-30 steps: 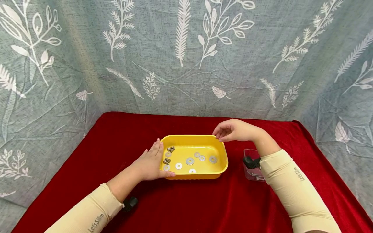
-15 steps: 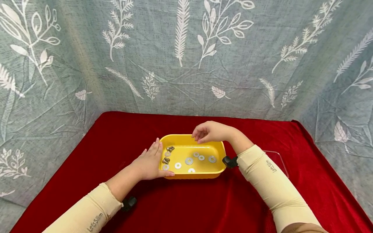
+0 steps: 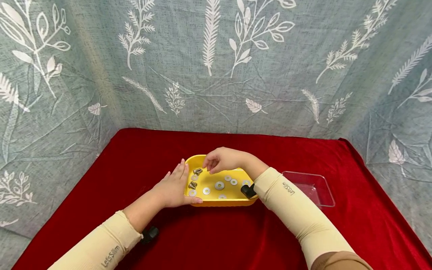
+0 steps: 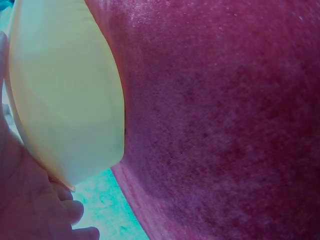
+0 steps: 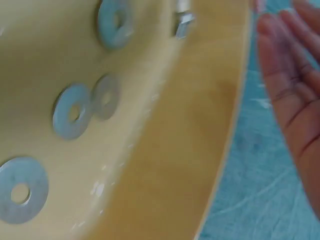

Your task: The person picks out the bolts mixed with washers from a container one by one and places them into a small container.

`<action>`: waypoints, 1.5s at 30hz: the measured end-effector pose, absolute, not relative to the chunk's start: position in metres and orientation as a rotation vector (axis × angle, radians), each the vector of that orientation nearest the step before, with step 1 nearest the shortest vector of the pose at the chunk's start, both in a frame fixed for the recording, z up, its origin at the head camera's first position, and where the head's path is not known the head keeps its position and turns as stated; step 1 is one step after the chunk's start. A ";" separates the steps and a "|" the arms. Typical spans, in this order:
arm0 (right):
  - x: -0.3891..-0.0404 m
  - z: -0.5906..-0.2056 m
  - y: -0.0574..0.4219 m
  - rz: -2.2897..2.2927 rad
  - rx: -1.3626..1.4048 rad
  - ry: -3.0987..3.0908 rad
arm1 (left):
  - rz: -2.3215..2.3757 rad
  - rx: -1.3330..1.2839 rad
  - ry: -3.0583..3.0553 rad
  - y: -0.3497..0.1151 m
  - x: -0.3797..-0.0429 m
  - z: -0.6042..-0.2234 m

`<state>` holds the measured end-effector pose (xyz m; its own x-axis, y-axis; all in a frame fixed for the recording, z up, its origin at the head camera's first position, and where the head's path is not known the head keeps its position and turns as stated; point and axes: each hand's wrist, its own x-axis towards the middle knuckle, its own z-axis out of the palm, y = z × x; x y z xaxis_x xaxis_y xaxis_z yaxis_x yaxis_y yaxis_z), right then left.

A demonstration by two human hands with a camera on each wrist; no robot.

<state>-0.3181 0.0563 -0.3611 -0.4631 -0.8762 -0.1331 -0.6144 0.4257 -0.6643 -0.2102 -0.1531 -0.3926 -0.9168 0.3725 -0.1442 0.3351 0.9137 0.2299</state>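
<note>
A yellow bin (image 3: 229,201) lies on the red cloth, with several flat metal washers (image 5: 40,202) spread over its floor. Small metal bolts (image 3: 192,185) lie in two little clusters at its left end. My left hand (image 3: 172,190) rests against that end, fingers straight along the outside and thumb on the front rim. In the left wrist view the bin's pale outer wall (image 4: 70,100) stands beside the hand. My right hand (image 3: 224,159) hovers over the back rim, near the bolts, its fingers loosely bent with nothing seen between them.
A clear plastic box (image 3: 305,173) sits to the right of the bin, partly covered by the right sleeve (image 3: 293,206). Red cloth (image 3: 216,236) covers the table, and a patterned grey-blue curtain (image 3: 216,101) hangs behind and at both sides.
My right hand has moved left from the bin's back right corner to above its back left part. The left hand and the bin have stayed put.
</note>
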 end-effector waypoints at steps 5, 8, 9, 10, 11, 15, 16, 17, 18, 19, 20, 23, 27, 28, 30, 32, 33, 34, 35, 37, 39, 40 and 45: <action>-0.320 -0.373 0.043 -0.675 -1.258 2.224 | 0.291 0.535 2.870 -0.153 -0.210 -0.393; -0.319 -0.381 0.037 -0.668 -1.231 2.206 | 0.284 0.541 2.868 -0.151 -0.211 -0.393; -0.318 -0.384 0.036 -0.668 -1.226 2.197 | 0.283 0.544 2.869 -0.151 -0.211 -0.393; -0.318 -0.387 0.034 -0.665 -1.223 2.184 | 0.286 0.546 2.870 -0.150 -0.211 -0.393; -0.317 -0.390 0.033 -0.662 -1.221 2.172 | 0.285 0.552 2.871 -0.150 -0.211 -0.393; -0.316 -0.398 0.027 -0.648 -1.229 2.132 | 0.282 0.566 2.872 -0.150 -0.210 -0.391; -0.316 -0.399 0.026 -0.649 -1.228 2.126 | 0.279 0.567 2.873 -0.150 -0.211 -0.390; -0.315 -0.400 0.025 -0.650 -1.233 2.119 | 0.279 0.570 2.874 -0.150 -0.211 -0.390; -0.315 -0.402 0.024 -0.658 -1.231 2.111 | 0.279 0.569 2.873 -0.150 -0.211 -0.390; -0.316 -0.403 0.022 -0.662 -1.230 2.103 | 0.277 0.568 2.874 -0.150 -0.211 -0.389; -0.316 -0.404 0.021 -0.660 -1.229 2.097 | 0.274 0.563 2.871 -0.150 -0.211 -0.389; -0.315 -0.408 0.018 -0.649 -1.216 2.092 | 0.272 0.556 2.868 -0.150 -0.211 -0.389; -0.314 -0.412 0.014 -0.644 -1.157 2.094 | 0.268 0.549 2.870 -0.151 -0.211 -0.389; -0.313 -0.413 0.013 -0.643 -1.142 2.097 | 0.269 0.548 2.868 -0.152 -0.211 -0.389; -0.312 -0.414 0.012 -0.633 -1.118 2.101 | 0.267 0.550 2.866 -0.152 -0.212 -0.390; -0.311 -0.415 0.010 -0.616 -1.114 2.119 | 0.268 0.554 2.866 -0.152 -0.212 -0.390; -0.311 -0.416 0.010 -0.607 -1.118 2.130 | 0.269 0.555 2.866 -0.153 -0.212 -0.391; -0.311 -0.417 0.009 -0.597 -1.129 2.141 | 0.268 0.556 2.869 -0.153 -0.212 -0.391; -0.311 -0.418 0.008 -0.588 -1.140 2.150 | 0.268 0.557 2.871 -0.153 -0.213 -0.391; -0.312 -0.420 0.007 -0.575 -1.170 2.162 | 0.272 0.557 2.874 -0.153 -0.213 -0.392; -0.312 -0.421 0.006 -0.561 -1.200 2.170 | 0.276 0.555 2.872 -0.153 -0.213 -0.391; -0.312 -0.421 0.006 -0.556 -1.212 2.172 | 0.277 0.554 2.871 -0.153 -0.213 -0.391; -0.311 -0.422 0.004 -0.539 -1.230 2.176 | 0.295 0.550 2.866 -0.153 -0.213 -0.390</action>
